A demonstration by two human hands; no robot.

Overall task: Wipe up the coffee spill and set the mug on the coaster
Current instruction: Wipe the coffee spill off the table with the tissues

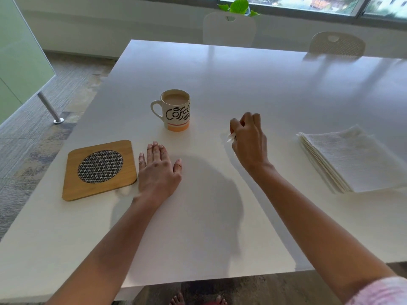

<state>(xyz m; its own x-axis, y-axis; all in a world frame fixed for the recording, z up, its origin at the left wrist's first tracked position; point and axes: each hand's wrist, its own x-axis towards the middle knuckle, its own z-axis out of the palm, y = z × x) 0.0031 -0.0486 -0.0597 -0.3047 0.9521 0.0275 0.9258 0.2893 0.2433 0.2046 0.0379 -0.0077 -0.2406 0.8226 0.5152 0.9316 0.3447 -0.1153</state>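
Mug: full, upright on the table
Coaster: near-left of mug, apart
Left hand: flat, fingers spread, between coaster and mug
Right hand: right of mug, closed around a crumpled tissue
Napkin stack: far right of mug

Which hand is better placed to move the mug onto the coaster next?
Probably the left hand: it lies open and flat between the coaster and the mug, on the handle's side. The right hand is closed on a crumpled tissue.
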